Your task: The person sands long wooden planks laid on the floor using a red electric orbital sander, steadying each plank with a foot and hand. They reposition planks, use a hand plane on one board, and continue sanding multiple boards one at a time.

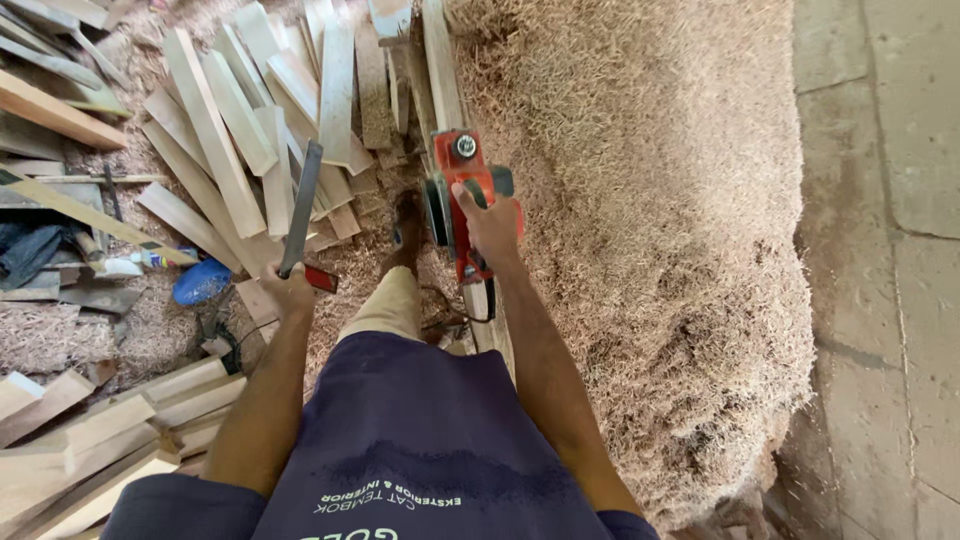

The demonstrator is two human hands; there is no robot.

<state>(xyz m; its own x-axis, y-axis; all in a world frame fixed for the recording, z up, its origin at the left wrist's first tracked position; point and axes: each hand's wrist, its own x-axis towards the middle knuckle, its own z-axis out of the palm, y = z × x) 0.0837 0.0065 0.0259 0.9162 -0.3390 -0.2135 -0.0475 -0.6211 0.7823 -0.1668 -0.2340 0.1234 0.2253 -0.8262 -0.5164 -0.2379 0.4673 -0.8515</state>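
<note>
The right hand (490,222) grips a red electric planer (462,195) on a long wooden plank (440,60); at nine o'clock, the left hand (290,288) clasps a dark flat metal bar (302,200).

Glossy red plastic planer (462,195); dark matt metal bar (301,205); pale rough-sawn wood boards (215,130); coarse, fibrous wood shavings (660,200).

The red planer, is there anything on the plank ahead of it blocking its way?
Nothing visible does. The right hand grips the red planer on the narrow plank, whose top looks bare ahead. The heap of shavings presses against its right edge; loose boards lie left.
</note>
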